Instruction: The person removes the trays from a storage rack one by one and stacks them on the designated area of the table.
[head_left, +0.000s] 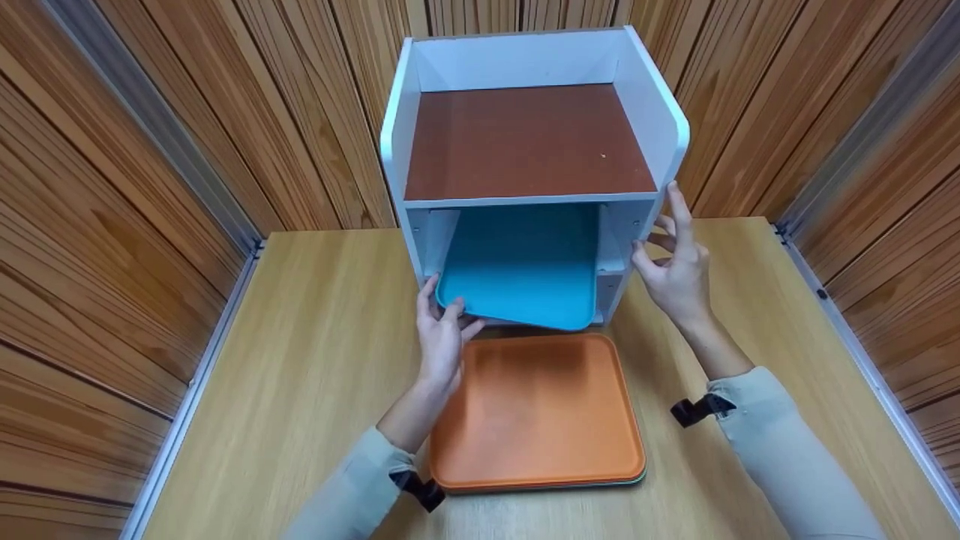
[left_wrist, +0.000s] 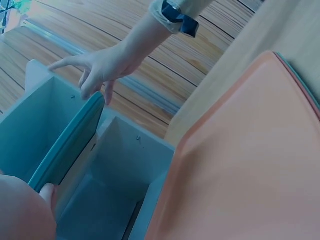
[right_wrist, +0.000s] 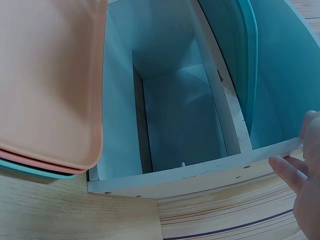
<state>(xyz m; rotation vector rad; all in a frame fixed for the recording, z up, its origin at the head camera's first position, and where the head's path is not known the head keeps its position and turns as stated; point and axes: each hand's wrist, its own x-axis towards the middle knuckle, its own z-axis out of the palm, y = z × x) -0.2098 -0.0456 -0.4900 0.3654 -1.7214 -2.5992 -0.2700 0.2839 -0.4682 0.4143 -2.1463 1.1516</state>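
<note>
A blue tray [head_left: 525, 262] lies partly inside the middle compartment of a white shelf unit [head_left: 517, 64], its front end jutting out. My left hand [head_left: 441, 341] pinches its front left corner, thumb on the rim and other fingers beneath. In the left wrist view, that thumb [left_wrist: 48, 194] shows against the edge of the tray [left_wrist: 70, 142]. On the other side, my right hand [head_left: 681, 274] touches the unit's right side panel, index finger extended upward. The right wrist view shows its fingers [right_wrist: 287, 170] against the panel's edge. An orange tray [head_left: 536, 412] lies in front of the unit.
More trays sit under the orange one, with a greenish rim [right_wrist: 37, 170] showing. Below the blue tray is a lower compartment [right_wrist: 185, 115]. The unit's top has a brown surface [head_left: 525, 142]. Wood-panelled walls [head_left: 97, 247] surround the wooden table [head_left: 315, 322].
</note>
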